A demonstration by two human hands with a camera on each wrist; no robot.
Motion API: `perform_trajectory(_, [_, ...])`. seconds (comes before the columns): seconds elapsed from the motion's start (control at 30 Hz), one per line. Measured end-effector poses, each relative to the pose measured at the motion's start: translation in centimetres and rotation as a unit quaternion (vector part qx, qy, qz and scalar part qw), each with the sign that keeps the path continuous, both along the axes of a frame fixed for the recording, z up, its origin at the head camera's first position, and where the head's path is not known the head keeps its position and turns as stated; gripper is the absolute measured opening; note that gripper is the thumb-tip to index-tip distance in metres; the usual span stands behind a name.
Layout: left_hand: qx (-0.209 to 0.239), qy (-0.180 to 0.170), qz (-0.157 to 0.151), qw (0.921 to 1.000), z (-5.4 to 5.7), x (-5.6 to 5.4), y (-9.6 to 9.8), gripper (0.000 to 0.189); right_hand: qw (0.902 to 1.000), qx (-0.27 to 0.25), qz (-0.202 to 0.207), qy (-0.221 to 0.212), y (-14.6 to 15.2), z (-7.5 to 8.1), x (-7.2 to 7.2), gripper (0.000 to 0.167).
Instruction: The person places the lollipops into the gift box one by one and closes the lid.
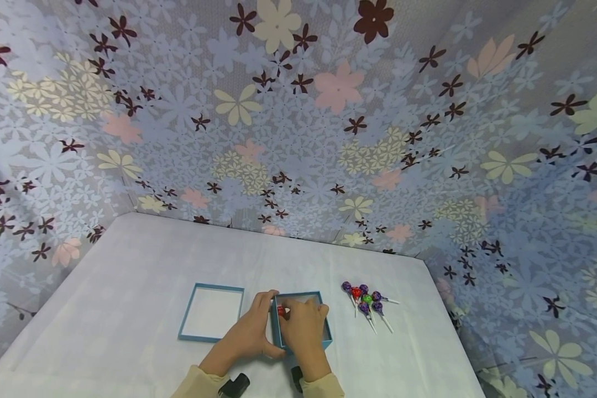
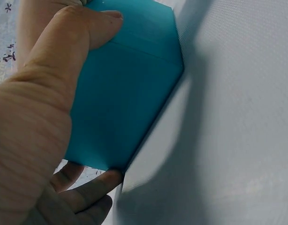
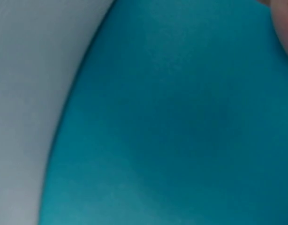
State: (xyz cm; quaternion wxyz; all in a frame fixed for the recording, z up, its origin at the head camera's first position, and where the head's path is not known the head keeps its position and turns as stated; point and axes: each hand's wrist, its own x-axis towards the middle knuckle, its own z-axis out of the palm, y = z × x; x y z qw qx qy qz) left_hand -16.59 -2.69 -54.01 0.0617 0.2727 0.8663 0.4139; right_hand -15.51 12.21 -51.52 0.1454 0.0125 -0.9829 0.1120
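Observation:
A teal box (image 1: pixel 326 331) with a pale inside stands on the table in front of me. My left hand (image 1: pixel 252 333) holds it along the left side, thumb on the near wall and fingers at the far end. In the left wrist view, the box wall (image 2: pixel 125 93) lies between thumb and fingers. My right hand (image 1: pixel 303 326) reaches down into the box with bent fingers, pinching a red-wrapped lollipop (image 1: pixel 281 310) by the left wall; its stick is hidden. The right wrist view is filled by the teal box wall (image 3: pixel 158 117), with a fingertip at the upper right.
Left of the box lies a shallow box lid (image 1: pixel 211 286) with teal edges and a white inside. Several wrapped lollipops (image 1: pixel 367 298), purple, red and green, lie in a cluster to the right. A floral curtain (image 1: pixel 298 138) hangs behind the white-covered table (image 1: pixel 129 309).

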Motion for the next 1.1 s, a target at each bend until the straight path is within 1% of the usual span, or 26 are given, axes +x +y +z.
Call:
perform_trajectory(0.3, [-0.002, 0.003, -0.002, 1.0, 0.03, 0.1, -0.02, 0.129, 0.9998, 0.004, 0.0, -0.018, 0.04, -0.08, -0.07, 0.011])
perform_trajectory(0.5, [-0.001, 0.005, 0.0, 1.0, 0.16, 0.04, 0.0, 0.128, 0.9999, -0.004, -0.002, -0.015, 0.01, -0.02, -0.12, 0.011])
perform_trajectory(0.63, [-0.002, 0.012, 0.0, 0.9999, 0.24, 0.02, 0.02, 0.128, 0.9998, -0.01, -0.006, -0.015, 0.03, 0.09, -0.06, 0.013])
perform_trajectory(0.8, [-0.001, 0.009, 0.001, 1.0, 0.31, 0.08, 0.04, 0.128, 0.9998, -0.013, -0.005, -0.016, 0.13, 0.34, 0.07, 0.017])
perform_trajectory(1.0, [0.001, 0.005, 0.001, 1.0, 0.33, 0.09, 0.08, 0.127, 0.9996, -0.002, -0.009, -0.028, 0.28, 0.54, 0.13, 0.019])
perform_trajectory(1.1, [0.001, 0.003, 0.0, 1.0, 0.3, 0.09, 0.08, 0.127, 0.9996, 0.003, -0.009, -0.027, 0.37, 0.62, 0.2, 0.019])
